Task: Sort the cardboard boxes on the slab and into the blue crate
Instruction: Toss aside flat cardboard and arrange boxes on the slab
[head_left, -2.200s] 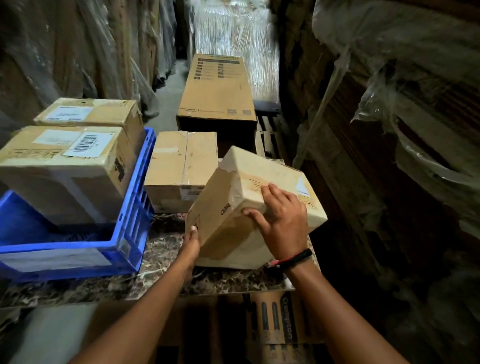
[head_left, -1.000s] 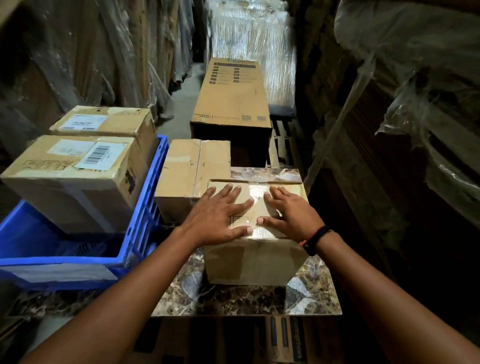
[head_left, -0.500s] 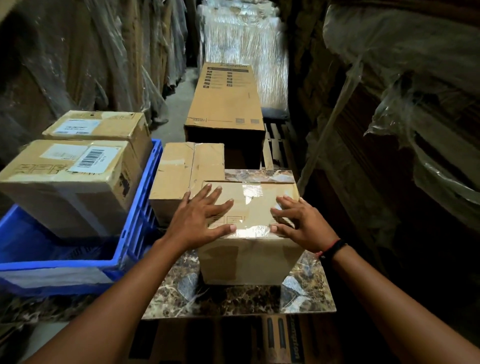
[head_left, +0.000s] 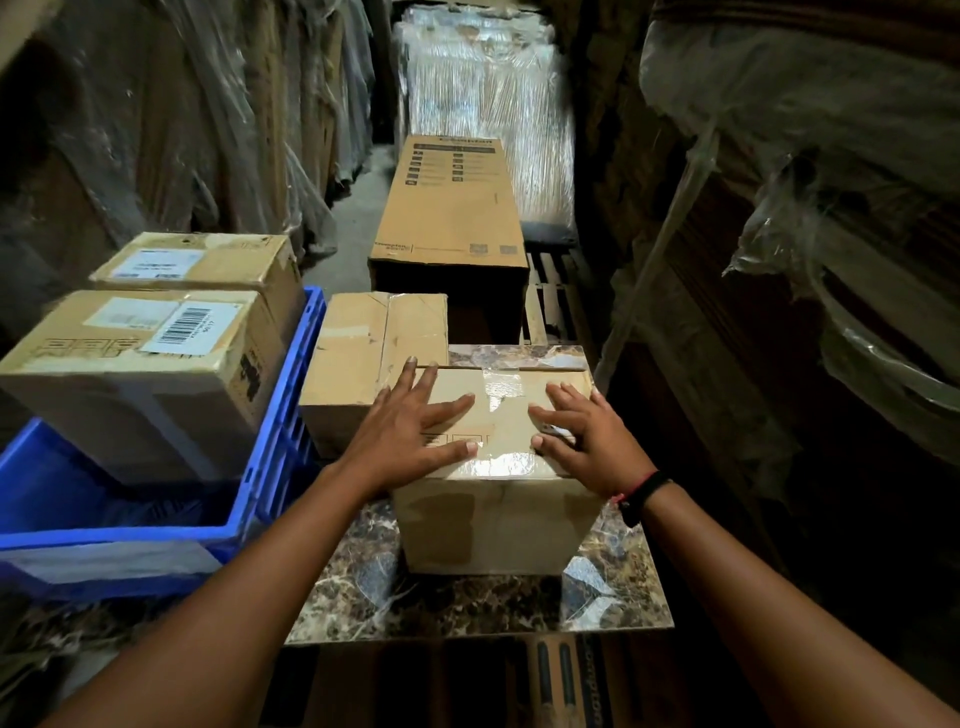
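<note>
Nearest to me is the marbled slab (head_left: 467, 608), and on it stands the front cardboard box (head_left: 493, 525), upright, with its plain face toward us. The left hand (head_left: 410, 441) lies flat on the left half of the taped lid, its fingers (head_left: 447, 408) straight and spread wide. The right hand (head_left: 587, 441) lies flat on the right half, its fingers (head_left: 545, 415) fanned the same way. Nothing is gripped or pinched, just palms down on cardboard with a shiny strip of tape between them. A black wristband (head_left: 641, 493) circles the right wrist. Off to the left is the blue crate (head_left: 275, 431), and inside it a box with a barcode label (head_left: 140, 410) sits in front of a second labelled box (head_left: 208, 265), the two pressed together. Behind the front box and to its left, another cardboard box (head_left: 363, 353) stands at the slab's far corner, just beside the crate wall — whether the two slab boxes touch, I cannot tell. Farther down the aisle a long printed carton (head_left: 447, 208) lies lengthways, with wooden slats (head_left: 556, 296) to its right. Beyond that rises a shrink-wrapped stack (head_left: 483, 93), pale and glossy. Plastic-draped goods (head_left: 182, 130) line both sides.
</note>
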